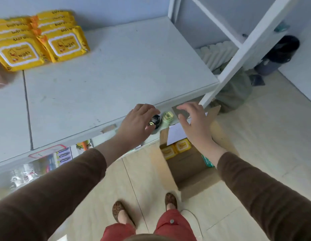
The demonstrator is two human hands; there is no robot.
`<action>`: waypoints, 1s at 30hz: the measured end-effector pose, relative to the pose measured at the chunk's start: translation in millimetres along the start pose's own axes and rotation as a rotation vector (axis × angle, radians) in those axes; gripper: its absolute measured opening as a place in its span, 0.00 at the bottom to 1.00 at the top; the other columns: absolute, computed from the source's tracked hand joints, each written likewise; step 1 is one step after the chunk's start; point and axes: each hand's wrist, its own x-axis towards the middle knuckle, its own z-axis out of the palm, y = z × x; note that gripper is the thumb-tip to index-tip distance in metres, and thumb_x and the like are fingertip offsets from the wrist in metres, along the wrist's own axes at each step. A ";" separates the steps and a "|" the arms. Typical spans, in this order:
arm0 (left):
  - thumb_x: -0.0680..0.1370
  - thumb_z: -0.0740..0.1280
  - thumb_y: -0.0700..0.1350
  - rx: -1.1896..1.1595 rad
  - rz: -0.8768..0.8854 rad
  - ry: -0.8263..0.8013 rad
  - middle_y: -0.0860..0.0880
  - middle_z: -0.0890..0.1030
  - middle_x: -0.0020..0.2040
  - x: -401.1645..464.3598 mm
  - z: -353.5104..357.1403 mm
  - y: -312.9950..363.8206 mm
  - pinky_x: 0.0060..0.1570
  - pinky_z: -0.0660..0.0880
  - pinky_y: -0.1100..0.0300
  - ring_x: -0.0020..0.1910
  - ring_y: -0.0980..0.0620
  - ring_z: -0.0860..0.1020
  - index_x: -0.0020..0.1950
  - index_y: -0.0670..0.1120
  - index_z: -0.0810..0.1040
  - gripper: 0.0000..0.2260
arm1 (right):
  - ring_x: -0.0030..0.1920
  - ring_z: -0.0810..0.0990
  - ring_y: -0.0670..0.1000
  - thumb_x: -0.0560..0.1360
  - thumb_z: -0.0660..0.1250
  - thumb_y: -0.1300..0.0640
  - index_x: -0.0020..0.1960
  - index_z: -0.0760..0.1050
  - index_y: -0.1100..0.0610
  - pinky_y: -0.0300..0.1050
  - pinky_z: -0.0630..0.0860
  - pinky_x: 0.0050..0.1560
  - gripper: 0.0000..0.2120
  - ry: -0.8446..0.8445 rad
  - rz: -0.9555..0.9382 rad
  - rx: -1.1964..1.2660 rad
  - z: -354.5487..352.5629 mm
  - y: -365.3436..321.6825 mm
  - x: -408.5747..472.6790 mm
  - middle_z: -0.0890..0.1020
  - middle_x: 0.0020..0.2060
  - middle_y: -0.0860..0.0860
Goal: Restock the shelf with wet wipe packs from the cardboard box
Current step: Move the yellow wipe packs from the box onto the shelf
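Left hand: the left hand [139, 122] is hovering at the shelf's front edge, centre of the frame, fingers loosely curled and grasping nothing; its fingertips are lying over a small black object [155, 121] that I cannot identify.
Right hand: the right hand [194, 122] is reaching out just right of it, fingers spread and released, holding nothing.
Between the hands: a small pale green item [167, 117] is sitting at the shelf edge; too small to name.
Cardboard box: the cardboard box [191, 174] is standing open on the floor below the right hand, with yellow wet wipe packs [175, 148] lying at its far end.
Shelf: the shelf [116, 66] is carrying stacked yellow baby wipes packs [40, 39] in the upper left of the frame, well apart from both hands.
Risk, knocking: either hand could be brushing the black or green item off the edge as it goes down toward the box.
Risk, flap: a box flap [181, 111] is standing up under the right fingers and could be catching the hand or a pack being lifted.
Risk, footing: the box is lying just ahead of the person's feet [170, 200], so a step forward could be tripping them.
Risk, stacks: new packs dropped loosely onto the leaning stacks could be sliding them over.
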 end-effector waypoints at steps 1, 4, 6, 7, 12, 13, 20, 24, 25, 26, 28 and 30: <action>0.74 0.69 0.44 -0.014 0.009 -0.023 0.50 0.76 0.63 2.3 15.7 12.2 0.60 0.73 0.52 0.61 0.46 0.72 0.65 0.48 0.76 0.19 | 0.59 0.73 0.49 0.79 0.63 0.60 0.59 0.76 0.53 0.48 0.72 0.60 0.10 -0.007 0.023 0.003 -6.1 18.7 -6.8 0.77 0.56 0.48; 0.76 0.68 0.45 -0.047 -0.026 -0.127 0.51 0.75 0.65 11.7 68.0 47.5 0.59 0.73 0.51 0.62 0.48 0.72 0.67 0.50 0.73 0.20 | 0.57 0.74 0.48 0.79 0.63 0.59 0.59 0.75 0.51 0.47 0.74 0.58 0.10 -0.021 0.122 0.021 -19.2 79.9 -29.2 0.76 0.56 0.45; 0.77 0.67 0.46 -0.061 -0.081 -0.208 0.52 0.73 0.66 20.4 106.9 69.6 0.61 0.72 0.52 0.64 0.49 0.71 0.69 0.50 0.72 0.20 | 0.57 0.73 0.43 0.80 0.64 0.58 0.59 0.75 0.48 0.42 0.76 0.56 0.09 -0.030 0.198 0.028 -23.2 124.5 -44.5 0.76 0.57 0.44; 0.78 0.67 0.46 -0.071 -0.117 -0.251 0.52 0.73 0.67 24.4 128.8 78.7 0.62 0.71 0.51 0.66 0.49 0.70 0.70 0.50 0.71 0.20 | 0.56 0.73 0.42 0.80 0.65 0.58 0.59 0.74 0.47 0.40 0.76 0.55 0.10 -0.047 0.234 0.033 -23.8 147.2 -51.5 0.76 0.57 0.43; 0.78 0.65 0.48 -0.101 -0.370 -0.500 0.52 0.70 0.69 30.7 247.5 95.3 0.64 0.69 0.52 0.69 0.49 0.67 0.73 0.52 0.67 0.23 | 0.55 0.77 0.48 0.78 0.66 0.60 0.59 0.76 0.53 0.47 0.77 0.54 0.10 -0.212 0.344 0.063 -2.1 254.6 -72.1 0.79 0.54 0.48; 0.78 0.64 0.48 -0.096 -0.422 -0.541 0.51 0.68 0.72 30.7 269.6 93.1 0.66 0.68 0.52 0.70 0.49 0.66 0.74 0.52 0.65 0.24 | 0.56 0.78 0.49 0.78 0.66 0.60 0.60 0.75 0.54 0.45 0.76 0.55 0.11 -0.260 0.389 0.074 7.4 272.9 -74.2 0.79 0.55 0.48; 0.77 0.66 0.47 -0.050 -0.658 -0.629 0.48 0.71 0.65 41.5 408.0 39.3 0.61 0.72 0.49 0.67 0.45 0.69 0.71 0.48 0.68 0.23 | 0.64 0.76 0.53 0.78 0.66 0.57 0.70 0.71 0.57 0.42 0.70 0.56 0.21 -0.536 0.603 0.090 117.7 388.3 -73.0 0.76 0.64 0.53; 0.76 0.66 0.46 0.011 -0.745 -0.667 0.45 0.71 0.64 43.5 480.7 -1.2 0.60 0.73 0.48 0.65 0.44 0.70 0.69 0.45 0.69 0.21 | 0.65 0.76 0.56 0.76 0.68 0.57 0.73 0.68 0.60 0.47 0.72 0.61 0.26 -0.584 0.732 0.134 183.8 444.2 -69.1 0.75 0.67 0.56; 0.76 0.66 0.46 0.037 -0.753 -0.670 0.45 0.71 0.64 43.5 498.8 -11.1 0.60 0.73 0.47 0.64 0.43 0.70 0.68 0.44 0.69 0.21 | 0.65 0.75 0.57 0.76 0.68 0.57 0.73 0.67 0.61 0.45 0.72 0.59 0.27 -0.594 0.758 0.139 199.1 458.4 -69.0 0.75 0.67 0.57; 0.76 0.65 0.45 0.067 -0.757 -0.670 0.44 0.71 0.63 44.0 516.5 -20.7 0.60 0.73 0.46 0.64 0.42 0.70 0.68 0.44 0.68 0.20 | 0.65 0.75 0.57 0.76 0.68 0.58 0.72 0.68 0.62 0.44 0.71 0.57 0.26 -0.605 0.778 0.134 213.9 472.2 -68.4 0.75 0.67 0.58; 0.77 0.64 0.43 0.104 -0.791 -0.672 0.43 0.70 0.64 44.7 548.6 -37.3 0.60 0.72 0.47 0.65 0.42 0.70 0.68 0.43 0.68 0.20 | 0.63 0.76 0.59 0.76 0.68 0.58 0.69 0.69 0.65 0.46 0.73 0.56 0.24 -0.620 0.794 0.109 241.5 497.4 -66.5 0.76 0.64 0.60; 0.77 0.64 0.42 0.139 -0.828 -0.691 0.43 0.71 0.65 44.9 576.3 -50.9 0.59 0.72 0.49 0.65 0.42 0.71 0.70 0.43 0.67 0.21 | 0.62 0.77 0.60 0.75 0.69 0.57 0.69 0.69 0.66 0.50 0.75 0.58 0.25 -0.640 0.789 0.085 266.0 518.1 -63.2 0.77 0.63 0.61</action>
